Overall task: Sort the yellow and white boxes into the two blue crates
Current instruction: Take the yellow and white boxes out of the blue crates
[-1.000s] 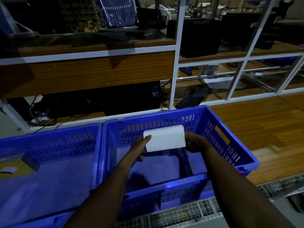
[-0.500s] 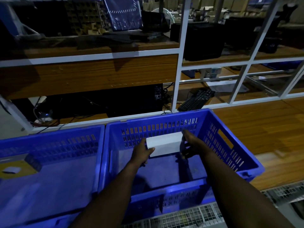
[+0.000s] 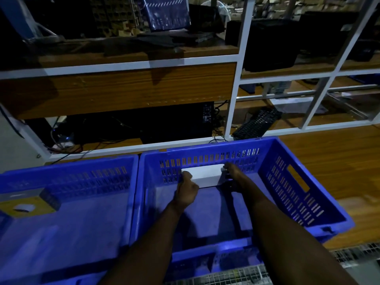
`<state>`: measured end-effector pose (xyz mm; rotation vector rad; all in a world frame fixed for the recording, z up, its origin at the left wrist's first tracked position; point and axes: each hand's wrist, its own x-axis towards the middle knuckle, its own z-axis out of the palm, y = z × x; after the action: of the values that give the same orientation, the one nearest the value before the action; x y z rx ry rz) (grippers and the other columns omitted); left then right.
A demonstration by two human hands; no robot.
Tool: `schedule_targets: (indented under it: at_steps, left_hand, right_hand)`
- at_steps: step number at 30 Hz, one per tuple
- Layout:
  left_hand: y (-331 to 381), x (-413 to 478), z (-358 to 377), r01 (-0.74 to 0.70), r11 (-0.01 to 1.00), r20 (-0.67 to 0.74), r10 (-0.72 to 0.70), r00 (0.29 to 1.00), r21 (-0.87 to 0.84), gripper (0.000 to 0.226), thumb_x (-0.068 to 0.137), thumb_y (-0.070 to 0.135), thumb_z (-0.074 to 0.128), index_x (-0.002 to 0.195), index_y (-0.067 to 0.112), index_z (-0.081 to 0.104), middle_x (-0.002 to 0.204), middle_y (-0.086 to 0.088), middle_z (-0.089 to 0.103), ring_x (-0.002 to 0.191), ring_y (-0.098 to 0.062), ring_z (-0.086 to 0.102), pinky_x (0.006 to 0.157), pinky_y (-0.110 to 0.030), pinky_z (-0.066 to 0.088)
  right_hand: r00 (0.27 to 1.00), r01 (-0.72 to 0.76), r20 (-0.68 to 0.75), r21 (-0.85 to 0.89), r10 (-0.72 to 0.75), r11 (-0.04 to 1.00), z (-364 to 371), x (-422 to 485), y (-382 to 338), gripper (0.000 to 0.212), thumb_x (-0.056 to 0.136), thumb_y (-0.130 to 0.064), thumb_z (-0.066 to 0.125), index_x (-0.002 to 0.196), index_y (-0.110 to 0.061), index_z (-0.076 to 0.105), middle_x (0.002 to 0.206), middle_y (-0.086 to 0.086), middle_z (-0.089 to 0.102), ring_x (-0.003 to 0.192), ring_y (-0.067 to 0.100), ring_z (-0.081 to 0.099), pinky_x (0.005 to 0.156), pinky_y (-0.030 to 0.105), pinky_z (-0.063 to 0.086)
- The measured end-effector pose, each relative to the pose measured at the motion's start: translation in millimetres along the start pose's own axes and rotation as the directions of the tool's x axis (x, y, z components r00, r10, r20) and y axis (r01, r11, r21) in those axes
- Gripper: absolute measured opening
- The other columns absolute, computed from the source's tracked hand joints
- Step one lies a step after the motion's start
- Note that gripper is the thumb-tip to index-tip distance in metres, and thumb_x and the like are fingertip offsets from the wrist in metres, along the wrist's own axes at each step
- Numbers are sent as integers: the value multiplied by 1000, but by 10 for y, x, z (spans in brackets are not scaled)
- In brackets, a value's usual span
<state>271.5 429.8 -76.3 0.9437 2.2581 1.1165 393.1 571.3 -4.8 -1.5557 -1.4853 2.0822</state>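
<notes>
Fig.: small white rectangular box (image 3: 202, 176) held low inside right blue slotted plastic crate (image 3: 287, 182), near far wall; left hand (image 3: 186, 191) & right hand (image 3: 234, 177) each grip one end. Flat yellow box (image 3: 39, 202) lies in left blue crate (image 3: 82, 177). Est.: white box not yet released; no unsorted boxes in view.
</notes>
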Motion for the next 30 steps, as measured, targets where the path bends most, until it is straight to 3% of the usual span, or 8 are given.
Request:
schedule_targets:
  at_steps: [3,8,12,17,21,24,27,30]
  left_hand:
    - [-5,-30,-45,-71,990,68,63,996,122,2,86,8,55,88,7,54,77,-9,60,78,-29,61,69,-37,47]
    - [4,-58,-93,-41,967,104,15,994,252,40,78,37,48,105,18,71,112,-3,71,109,-25,64,93,-38,51]
    - [42,-78,-120,-60,902,120,9,993,427,37,90,34,54,125,23,63,130,-3,62,124,-25,53,101,-36,45]
    - [-28,-153,-216,-35,861,100,-18,995,508,50,87,39,38,130,20,55,130,-10,55,125,-32,49,99,-40,40]
    - [-4,-130,-280,13,865,113,-80,990,502,47,90,34,42,134,19,52,135,-11,52,127,-32,47,99,-41,41]
    - [103,-147,-300,8,853,139,-94,986,522,41,93,27,51,134,19,51,138,-10,51,128,-32,48,101,-42,42]
    - [218,-196,-344,-23,836,153,-74,985,549,37,92,30,52,128,20,55,135,-9,54,125,-32,50,98,-40,44]
    - [449,-276,-437,-69,833,148,-16,989,550,34,92,33,52,122,20,59,127,-12,60,116,-35,57,92,-40,48]
  right_hand:
    - [998,-3,-58,-87,-3,996,58,77,1,22,95,-25,45,86,-7,54,81,13,51,71,26,51,57,32,42]
    - [907,190,-203,-587,-370,787,95,229,81,32,99,-16,44,124,-2,59,126,24,56,120,37,53,95,38,44]
    - [933,179,-148,-598,-328,781,285,142,35,33,98,-21,41,118,-5,61,118,18,62,109,34,59,89,38,49]
    - [988,157,72,-472,-140,867,699,-37,-26,17,84,-12,55,70,-3,58,75,20,61,67,32,64,60,38,52]
    - [987,144,135,-498,-87,855,726,-66,-28,12,83,-12,53,76,-3,58,72,19,56,59,30,61,54,34,48]
    - [988,133,140,-520,-69,844,596,-42,3,15,82,-19,54,91,-7,60,88,19,59,76,32,63,64,36,50]
    - [983,183,125,-609,-134,772,523,-109,-58,30,90,-31,53,101,-4,61,108,23,61,89,37,66,77,49,56]
    - [952,302,194,-707,-236,639,439,-354,-224,38,98,-34,47,109,0,60,105,24,60,92,38,64,69,39,54]
